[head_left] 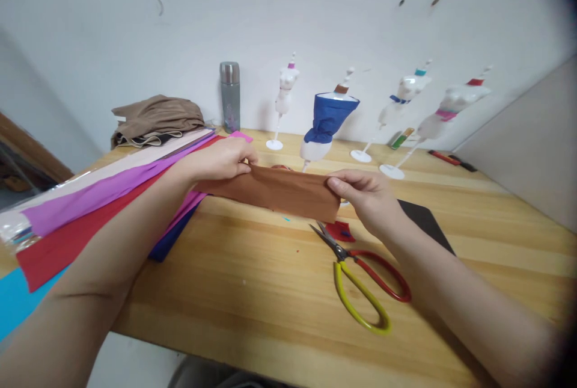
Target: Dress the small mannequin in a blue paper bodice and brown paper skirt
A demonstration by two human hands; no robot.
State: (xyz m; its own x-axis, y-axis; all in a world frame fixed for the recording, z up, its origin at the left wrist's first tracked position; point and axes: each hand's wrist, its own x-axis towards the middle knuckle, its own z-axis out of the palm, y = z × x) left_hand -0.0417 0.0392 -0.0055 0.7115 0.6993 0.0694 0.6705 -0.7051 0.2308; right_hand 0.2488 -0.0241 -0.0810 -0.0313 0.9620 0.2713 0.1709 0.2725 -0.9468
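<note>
Both my hands hold a long brown strip of crepe paper (279, 190) stretched flat above the wooden table (252, 292). My left hand (220, 158) pinches its left end and my right hand (363, 192) pinches its right end. Below the strip lie scissors (360, 277) with one red and one yellow handle, blades closed, next to a small red scrap (341, 231). A stack of coloured paper sheets (103, 195) in pink, purple, red and blue lies under my left forearm.
Several small white mannequin stands line the back of the table, one (328, 123) wrapped in blue paper. A grey flask (229, 96) and folded brown cloth (155, 118) sit at back left. A dark mat (426, 222) lies by my right wrist. Glue sticks (401, 138) rest far right.
</note>
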